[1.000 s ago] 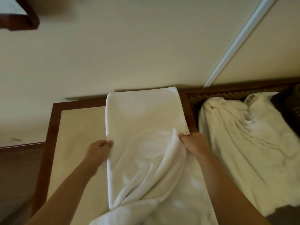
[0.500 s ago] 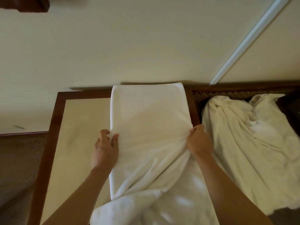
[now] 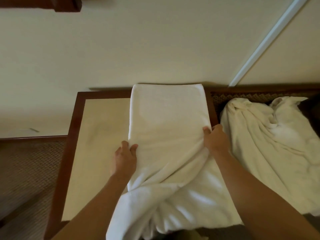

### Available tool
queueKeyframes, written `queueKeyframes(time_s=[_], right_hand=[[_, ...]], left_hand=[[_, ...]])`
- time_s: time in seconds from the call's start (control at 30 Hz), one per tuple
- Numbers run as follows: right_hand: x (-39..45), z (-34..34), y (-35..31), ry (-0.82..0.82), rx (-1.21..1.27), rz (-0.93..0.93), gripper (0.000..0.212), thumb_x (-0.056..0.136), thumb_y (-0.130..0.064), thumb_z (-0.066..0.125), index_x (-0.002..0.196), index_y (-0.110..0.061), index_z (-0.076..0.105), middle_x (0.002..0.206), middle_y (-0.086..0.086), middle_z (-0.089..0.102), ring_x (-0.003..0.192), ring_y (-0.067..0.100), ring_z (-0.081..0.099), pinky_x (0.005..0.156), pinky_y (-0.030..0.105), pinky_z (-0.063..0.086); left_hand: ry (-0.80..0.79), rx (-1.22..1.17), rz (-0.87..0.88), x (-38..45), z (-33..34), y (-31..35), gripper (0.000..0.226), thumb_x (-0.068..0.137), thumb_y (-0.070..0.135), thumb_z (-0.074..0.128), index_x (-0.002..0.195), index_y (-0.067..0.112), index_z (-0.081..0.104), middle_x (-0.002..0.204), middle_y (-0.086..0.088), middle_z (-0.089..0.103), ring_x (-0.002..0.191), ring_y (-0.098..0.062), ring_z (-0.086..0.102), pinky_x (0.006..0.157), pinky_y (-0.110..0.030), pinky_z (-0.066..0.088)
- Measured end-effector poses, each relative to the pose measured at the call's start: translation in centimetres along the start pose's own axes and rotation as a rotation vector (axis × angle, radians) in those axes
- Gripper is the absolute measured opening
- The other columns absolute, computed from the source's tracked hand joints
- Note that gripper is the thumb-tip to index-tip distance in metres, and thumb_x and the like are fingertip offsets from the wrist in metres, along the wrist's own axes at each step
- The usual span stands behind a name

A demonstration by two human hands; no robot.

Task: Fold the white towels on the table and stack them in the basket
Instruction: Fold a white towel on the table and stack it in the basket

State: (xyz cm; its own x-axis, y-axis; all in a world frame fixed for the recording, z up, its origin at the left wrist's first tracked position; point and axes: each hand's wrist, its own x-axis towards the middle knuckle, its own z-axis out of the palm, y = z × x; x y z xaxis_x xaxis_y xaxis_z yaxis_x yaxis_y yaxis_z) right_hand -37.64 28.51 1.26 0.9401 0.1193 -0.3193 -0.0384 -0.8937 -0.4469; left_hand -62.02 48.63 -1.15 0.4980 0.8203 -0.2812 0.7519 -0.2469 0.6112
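Note:
A long white towel (image 3: 166, 122) lies lengthwise on the table (image 3: 97, 135), its far part flat and its near part rumpled and hanging over the front edge. My left hand (image 3: 125, 155) pinches the towel's left edge about halfway along. On the opposite edge my right hand (image 3: 214, 138) grips a fold of the cloth. More white towels (image 3: 270, 146) lie crumpled in a heap to the right. No basket is in view.
The table has a dark wooden frame (image 3: 73, 129) around a cream top. A dark woven surface (image 3: 242, 97) lies under the heap at right. A cream wall with a white strip (image 3: 270, 40) stands behind, and patterned flooring (image 3: 29, 170) lies at left.
Both hands have slid a little farther up the towel's edges, and the far part now lies smoother. The big fold by my right hand has flattened.

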Motion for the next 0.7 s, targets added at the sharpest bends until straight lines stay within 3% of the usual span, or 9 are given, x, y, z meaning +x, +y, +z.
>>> queueKeyframes(time_s=[0.13,0.23,0.33,0.37,0.5,0.57,0.63,0.7], right_hand=[[-2.0,-0.3,0.6,0.004,0.089,0.045,0.048,0.102,-0.045,0.050,0.130,-0.006,0.045,0.124,0.016,0.061,0.108,0.038,0.061,0.079,0.039,0.044],[-6.2,-0.1,1.2,0.059,0.200,0.061,0.054,0.101,-0.043,0.051,0.138,-0.004,0.041,0.133,0.017,0.059,0.115,0.039,0.061,0.085,0.040,0.047],[-11.6,0.6,1.7,0.044,0.295,0.072,0.055,0.100,-0.037,0.054,0.140,-0.003,0.035,0.132,0.021,0.059,0.115,0.041,0.060,0.084,0.040,0.045],[-13.3,1.1,2.0,0.030,0.324,0.077,0.054,0.100,-0.038,0.054,0.139,-0.005,0.034,0.129,0.021,0.060,0.112,0.041,0.061,0.084,0.040,0.046],[-20.2,2.7,3.2,-0.107,0.437,0.095,0.045,0.103,-0.040,0.051,0.134,-0.013,0.032,0.119,0.014,0.056,0.103,0.034,0.059,0.082,0.040,0.045],[-22.7,3.4,3.5,-0.209,0.492,0.099,0.042,0.103,-0.044,0.052,0.128,-0.013,0.038,0.113,0.009,0.055,0.100,0.031,0.059,0.080,0.041,0.048],[-24.5,3.5,3.5,-0.311,0.545,0.100,0.049,0.100,-0.051,0.053,0.119,-0.006,0.052,0.097,0.008,0.060,0.088,0.030,0.065,0.071,0.041,0.053],[-26.1,3.0,3.1,-0.420,0.604,0.131,0.050,0.100,-0.054,0.053,0.107,-0.006,0.063,0.084,0.011,0.066,0.068,0.026,0.063,0.061,0.033,0.048]], left_hand=[[-0.051,0.011,-0.004,0.2,-1.2,-0.2,0.032,0.104,0.044,0.050,0.104,0.012,0.052,0.097,-0.010,0.057,0.097,-0.036,0.055,0.078,-0.040,0.040],[-0.111,0.048,0.021,-2.3,-3.1,-2.0,0.032,0.102,0.050,0.049,0.112,0.021,0.055,0.102,0.001,0.057,0.098,-0.025,0.053,0.088,-0.039,0.044],[-0.257,0.097,0.103,-6.4,-5.0,-5.1,0.028,0.102,0.051,0.047,0.104,0.027,0.063,0.096,0.007,0.063,0.091,-0.018,0.059,0.077,-0.035,0.045],[-0.322,0.109,0.115,-7.7,-5.5,-6.2,0.030,0.102,0.052,0.046,0.107,0.030,0.065,0.101,0.008,0.064,0.094,-0.017,0.060,0.080,-0.034,0.045],[-0.475,0.213,0.106,-12.1,-7.8,-9.4,0.068,0.083,0.075,0.038,0.139,0.040,0.056,0.127,0.012,0.062,0.116,-0.019,0.058,0.104,-0.047,0.045],[-0.500,0.191,0.082,-13.8,-8.4,-9.1,0.056,0.087,0.072,0.047,0.131,0.040,0.060,0.119,0.013,0.066,0.108,-0.018,0.063,0.100,-0.047,0.050],[-0.406,0.105,0.125,-15.9,-8.7,-8.1,0.027,0.096,0.052,0.055,0.113,0.033,0.065,0.103,0.011,0.069,0.093,-0.015,0.065,0.085,-0.041,0.056],[-0.290,0.040,0.205,-18.4,-8.7,-6.4,0.014,0.100,0.037,0.055,0.103,0.027,0.063,0.092,0.007,0.067,0.081,-0.014,0.063,0.070,-0.033,0.054]])
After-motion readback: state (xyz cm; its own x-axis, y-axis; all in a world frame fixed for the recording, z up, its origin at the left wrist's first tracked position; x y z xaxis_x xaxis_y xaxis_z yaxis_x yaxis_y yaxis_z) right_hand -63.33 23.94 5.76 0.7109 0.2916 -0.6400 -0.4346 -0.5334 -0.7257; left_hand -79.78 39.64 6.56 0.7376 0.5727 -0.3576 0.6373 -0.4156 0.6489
